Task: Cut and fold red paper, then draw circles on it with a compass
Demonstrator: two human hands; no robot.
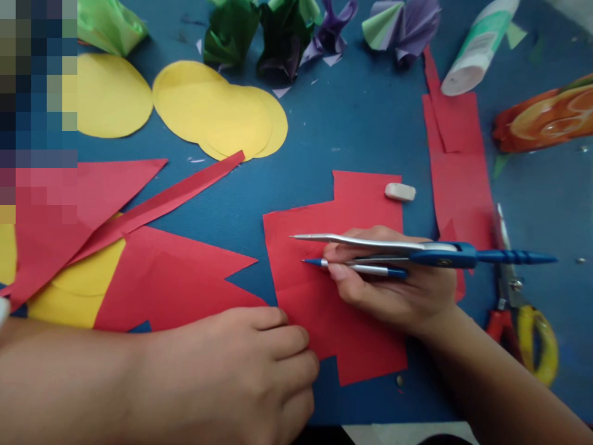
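Note:
My right hand point(398, 296) pinches a drawing compass point(442, 254), blue and silver, near its pencil leg. Its legs point left over a notched sheet of red paper point(315, 296), slightly apart; whether the tips touch the paper I cannot tell. My left hand point(264, 371) rests with curled fingers at the sheet's lower left edge. Its fingertips and anything under them are hidden. A white eraser point(400, 192) lies at the sheet's upper right. Beside my left hand is a pointed red paper piece point(185, 272).
Yellow paper ovals point(222, 111) and a red strip point(162, 204) lie left. Green and purple folded paper point(282, 37) lines the back. On the right are a glue bottle point(484, 46), red scraps point(458, 173), an orange packet point(551, 117) and scissors point(516, 303) on the blue table point(356, 117).

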